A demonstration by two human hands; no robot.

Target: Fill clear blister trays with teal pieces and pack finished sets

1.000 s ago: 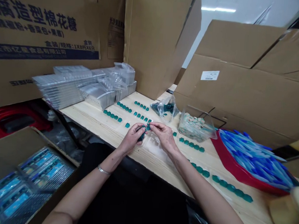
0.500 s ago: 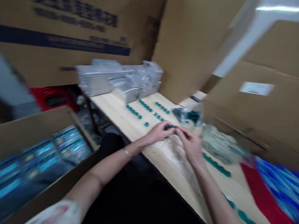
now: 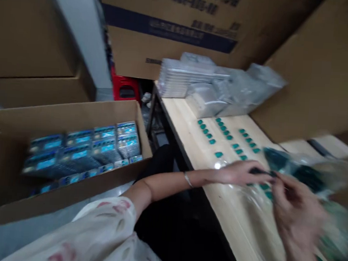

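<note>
Above the tabletop my left hand (image 3: 241, 173) is closed on a small dark piece (image 3: 259, 171), too blurred to name. My right hand (image 3: 296, 206) meets it from the other side, its fingertips pinched at the near end of that piece. Several small green pieces (image 3: 218, 154) lie in short rows on the table (image 3: 180, 125), just beyond my left hand. Clear plastic (image 3: 246, 203) lies beneath the hands and partly hides the wood. Beyond my right hand is a clear bag with dark green contents (image 3: 308, 175).
Clear plastic trays (image 3: 177, 79) stand stacked at the table's far end, beside wrapped bundles (image 3: 239, 91). Left of my legs, an open cardboard box (image 3: 62, 108) holds several blue-labelled packs (image 3: 104, 141). A red stool (image 3: 126, 87) stands behind it. Large cardboard (image 3: 323, 85) walls the table's far side.
The view has swung left, bringing more of the open box into sight. Both hands remain together at the dark piece; my right hand appears larger and lower in the picture.
</note>
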